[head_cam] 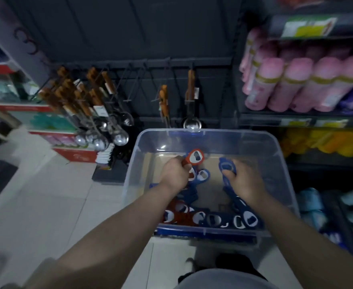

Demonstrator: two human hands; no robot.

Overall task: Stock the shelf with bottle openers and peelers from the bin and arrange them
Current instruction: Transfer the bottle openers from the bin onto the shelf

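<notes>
A clear plastic bin sits in front of me with several red and blue bottle openers along its near and left sides. Both hands reach down into it. My left hand grips a red bottle opener by its handle, head pointing up, with blue openers bunched just under it. My right hand is closed on a blue bottle opener. More openers lie along the bin's near wall. No peelers can be made out.
Behind the bin, a dark rack of hooks carries wooden-handled ladles at the left and a few utensils in the middle. Shelves at the right hold pink rolls, yellow goods and blue packs. White floor tiles lie at the left.
</notes>
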